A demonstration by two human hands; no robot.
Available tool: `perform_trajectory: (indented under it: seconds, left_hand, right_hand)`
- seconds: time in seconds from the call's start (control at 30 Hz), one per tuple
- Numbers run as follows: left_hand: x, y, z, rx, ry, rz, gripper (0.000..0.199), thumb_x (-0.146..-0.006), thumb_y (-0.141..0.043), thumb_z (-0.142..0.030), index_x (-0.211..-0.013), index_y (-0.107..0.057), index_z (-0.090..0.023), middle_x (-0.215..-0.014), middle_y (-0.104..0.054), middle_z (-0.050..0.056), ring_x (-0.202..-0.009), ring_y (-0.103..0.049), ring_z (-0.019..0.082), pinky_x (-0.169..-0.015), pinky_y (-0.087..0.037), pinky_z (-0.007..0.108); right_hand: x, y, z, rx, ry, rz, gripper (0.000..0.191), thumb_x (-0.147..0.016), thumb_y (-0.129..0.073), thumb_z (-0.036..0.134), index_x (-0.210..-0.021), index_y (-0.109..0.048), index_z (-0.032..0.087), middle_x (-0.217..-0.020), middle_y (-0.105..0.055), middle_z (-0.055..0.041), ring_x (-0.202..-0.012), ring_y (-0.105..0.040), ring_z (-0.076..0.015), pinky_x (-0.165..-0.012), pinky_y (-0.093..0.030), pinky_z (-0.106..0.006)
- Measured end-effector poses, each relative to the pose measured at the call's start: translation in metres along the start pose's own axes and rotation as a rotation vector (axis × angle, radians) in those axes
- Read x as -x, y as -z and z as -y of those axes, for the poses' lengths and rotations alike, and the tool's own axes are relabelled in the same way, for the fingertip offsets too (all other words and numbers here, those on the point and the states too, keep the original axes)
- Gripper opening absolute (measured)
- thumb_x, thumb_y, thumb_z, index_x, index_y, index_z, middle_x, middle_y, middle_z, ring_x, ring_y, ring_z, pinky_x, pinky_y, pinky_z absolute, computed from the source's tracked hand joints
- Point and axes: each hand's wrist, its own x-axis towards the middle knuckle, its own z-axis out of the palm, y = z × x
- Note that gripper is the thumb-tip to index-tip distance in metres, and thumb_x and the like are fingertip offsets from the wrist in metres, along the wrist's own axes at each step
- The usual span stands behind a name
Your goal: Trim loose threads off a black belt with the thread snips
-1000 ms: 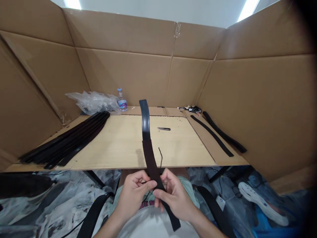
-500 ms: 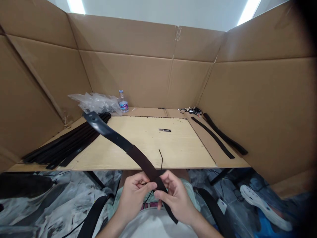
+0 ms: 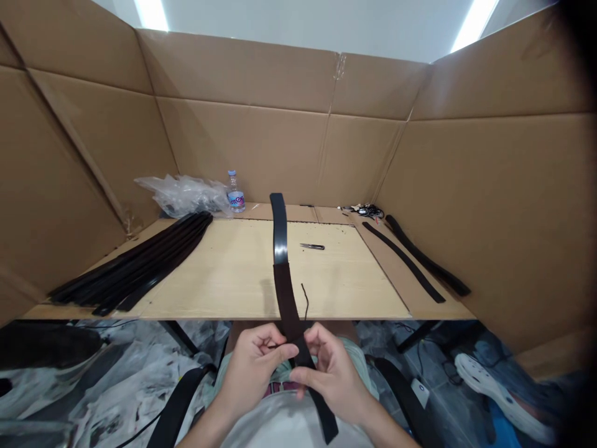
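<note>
Belt strap (image 3: 285, 298), dark and apparently stiff, stands upright above the near edge of a pale wooden table (image 3: 209, 280); left hand (image 3: 252, 367) and right hand (image 3: 332, 379) pinch its matte lower stretch, a surer hold than the glossy, likely slippery upper end.

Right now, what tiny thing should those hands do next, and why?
Probably tug the thin black string gently with the right hand, since it sticks up loose beside the dark belt, while the left hand grips the belt steady.
</note>
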Motion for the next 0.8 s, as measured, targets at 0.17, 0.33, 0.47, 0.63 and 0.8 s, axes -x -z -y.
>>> perform_trajectory:
  seconds: [0.17, 0.33, 0.47, 0.63, 0.8]
  left_hand:
    - [-0.0021, -0.0004, 0.0005, -0.017, -0.074, -0.080, 0.029, -0.071, -0.073, -0.033, -0.061, -0.056, -0.012, -0.059, -0.062, 0.001, -0.055, -0.054, 0.008, -0.052, -0.041, 0.015]
    - [-0.0015, -0.0023, -0.0020, 0.064, -0.065, -0.024, 0.024, -0.061, -0.081, -0.024, -0.072, -0.064, -0.011, -0.066, -0.065, 0.000, -0.061, -0.057, 0.008, -0.058, -0.045, 0.015]
    - [0.0023, -0.0041, -0.0011, 0.114, -0.034, 0.066, 0.020, -0.066, -0.077, -0.023, -0.077, -0.066, -0.010, -0.074, -0.069, 0.004, -0.064, -0.062, 0.012, -0.059, -0.050, 0.019]
    - [0.0004, -0.0032, 0.0040, 0.176, -0.059, 0.007, 0.028, -0.067, -0.076, -0.026, -0.060, -0.052, -0.013, -0.055, -0.061, -0.001, -0.046, -0.059, 0.013, -0.047, -0.046, 0.021]
    - [-0.0030, -0.0014, 0.0025, 0.091, -0.055, -0.045, 0.029, -0.061, -0.081, -0.025, -0.063, -0.055, -0.012, -0.060, -0.063, 0.000, -0.055, -0.059, 0.012, -0.053, -0.047, 0.019]
  right_hand:
    - [0.0030, 0.0026, 0.0009, 0.050, 0.060, 0.031, 0.023, -0.090, -0.056, 0.038, -0.095, -0.045, 0.019, -0.064, -0.054, 0.0029, -0.050, -0.046, -0.0069, -0.047, -0.037, -0.019]
    - [-0.0003, 0.0003, 0.0071, 0.081, 0.126, 0.029, 0.036, -0.082, -0.067, 0.032, -0.112, -0.054, 0.017, -0.100, -0.062, -0.0085, -0.091, -0.058, -0.0171, -0.081, -0.046, -0.030]
    - [0.0006, -0.0035, 0.0021, 0.053, 0.029, 0.019, 0.030, -0.077, -0.072, 0.034, -0.095, -0.056, 0.017, -0.092, -0.060, -0.0059, -0.078, -0.059, -0.0162, -0.066, -0.051, -0.029]
    - [0.0032, -0.0041, -0.0015, 0.003, 0.065, 0.003, 0.027, -0.089, -0.055, 0.044, -0.092, -0.046, 0.018, -0.070, -0.056, 0.0003, -0.056, -0.053, -0.0099, -0.051, -0.042, -0.022]
    - [0.0015, -0.0015, 0.0052, 0.044, 0.082, -0.016, 0.032, -0.081, -0.068, 0.036, -0.104, -0.054, 0.018, -0.091, -0.061, -0.0053, -0.085, -0.058, -0.0147, -0.078, -0.047, -0.028]
